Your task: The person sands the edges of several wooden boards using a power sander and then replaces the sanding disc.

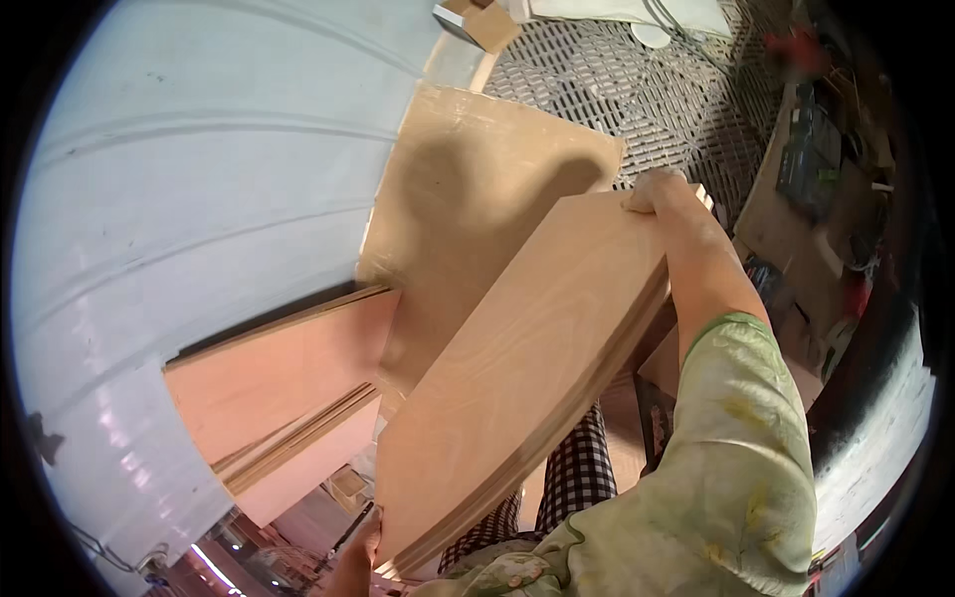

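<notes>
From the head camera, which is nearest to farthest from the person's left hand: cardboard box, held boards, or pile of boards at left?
1. Held boards, touching the left hand.
2. Pile of boards, at left.
3. Cardboard box, at the top.

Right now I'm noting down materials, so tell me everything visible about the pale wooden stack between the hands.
The stack of boards looks like pale tan plywood: a flat upper face with faint wavy grain, angled corners, and layered edges along its lower-right side. It runs diagonally from lower left to upper right, partly covering the brown sheet in view. The right hand grips its upper end, the left hand its lower end. Any support underneath is hidden.
</notes>
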`<state>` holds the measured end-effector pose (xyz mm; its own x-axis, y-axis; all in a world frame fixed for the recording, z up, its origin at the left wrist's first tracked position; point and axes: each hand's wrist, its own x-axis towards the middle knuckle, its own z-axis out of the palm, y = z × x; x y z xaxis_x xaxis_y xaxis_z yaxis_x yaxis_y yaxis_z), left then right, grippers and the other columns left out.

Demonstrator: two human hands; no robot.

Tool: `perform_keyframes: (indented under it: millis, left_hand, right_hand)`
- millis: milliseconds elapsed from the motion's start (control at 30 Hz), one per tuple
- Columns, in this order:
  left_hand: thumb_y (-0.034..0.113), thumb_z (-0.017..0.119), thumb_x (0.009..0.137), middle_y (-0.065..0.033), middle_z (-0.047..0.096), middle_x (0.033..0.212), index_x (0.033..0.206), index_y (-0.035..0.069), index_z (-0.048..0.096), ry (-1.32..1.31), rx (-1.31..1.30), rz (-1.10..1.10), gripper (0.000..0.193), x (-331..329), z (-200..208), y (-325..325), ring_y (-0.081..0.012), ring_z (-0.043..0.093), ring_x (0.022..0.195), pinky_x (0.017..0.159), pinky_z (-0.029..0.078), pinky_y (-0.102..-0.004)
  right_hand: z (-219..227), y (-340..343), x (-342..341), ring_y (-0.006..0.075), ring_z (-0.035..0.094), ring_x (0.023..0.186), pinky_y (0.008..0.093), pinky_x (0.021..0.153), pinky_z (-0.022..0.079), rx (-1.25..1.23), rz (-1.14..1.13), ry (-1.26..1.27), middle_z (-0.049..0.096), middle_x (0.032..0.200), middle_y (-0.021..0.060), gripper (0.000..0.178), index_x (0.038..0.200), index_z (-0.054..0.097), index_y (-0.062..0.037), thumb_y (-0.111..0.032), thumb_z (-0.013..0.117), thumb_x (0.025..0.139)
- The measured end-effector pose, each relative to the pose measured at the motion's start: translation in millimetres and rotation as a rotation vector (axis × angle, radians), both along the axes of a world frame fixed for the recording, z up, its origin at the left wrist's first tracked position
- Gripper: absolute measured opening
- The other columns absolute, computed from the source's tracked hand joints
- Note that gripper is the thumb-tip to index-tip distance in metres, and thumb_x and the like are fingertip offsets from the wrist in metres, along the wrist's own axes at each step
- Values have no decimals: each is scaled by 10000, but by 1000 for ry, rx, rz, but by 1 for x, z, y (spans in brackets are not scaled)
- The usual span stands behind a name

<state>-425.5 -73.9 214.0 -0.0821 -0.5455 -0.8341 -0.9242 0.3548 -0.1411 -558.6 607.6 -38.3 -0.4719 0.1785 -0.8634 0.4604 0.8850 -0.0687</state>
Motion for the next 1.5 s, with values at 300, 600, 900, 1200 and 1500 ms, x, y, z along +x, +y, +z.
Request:
perform_keyframes:
  millis: [300,600,900,1200,1500]
  left_hand:
    - [500,369,947,-159,612,1076,1183,-30,506,-101,100,-43,596,-33,16,44,-220,613,919,789,494,-360]
    - [469,402,939,-161,628,982,1125,-68,502,-189,413,-173,577,-88,85,115,-230,625,853,747,504,-363]
    - [478,832,532,-249,448,1198,1212,-29,378,672,90,-1895,962,-114,164,250,-423,414,1133,899,371,-537]
    - [382,695,735,-223,621,744,1003,-38,440,979,208,-1974,559,-131,125,466,-403,617,675,601,499,-473]
    - [320,628,691,-312,598,990,1114,-91,442,853,303,-2150,618,-113,116,726,-436,580,972,866,455,-455]
  right_hand:
    - [90,-207,134,378,334,1210,457,1003,299,-243,-1227,993,298,1328,276,913,1344,217,66,-313,759,714]
    - [195,-270,119,346,569,946,394,839,466,-528,-1687,581,532,1013,271,794,1187,205,138,-182,715,669]
    - [218,-106,50,320,630,613,473,500,540,-693,-1941,542,619,787,200,345,893,560,133,-60,665,627]
    - [147,36,85,213,597,794,398,561,564,-1063,-2182,749,555,1116,101,476,1105,571,-61,-431,619,811]
    - [268,-88,153,260,469,1102,369,908,415,-1061,-1965,1220,413,1279,151,814,1386,235,-11,-424,647,817]
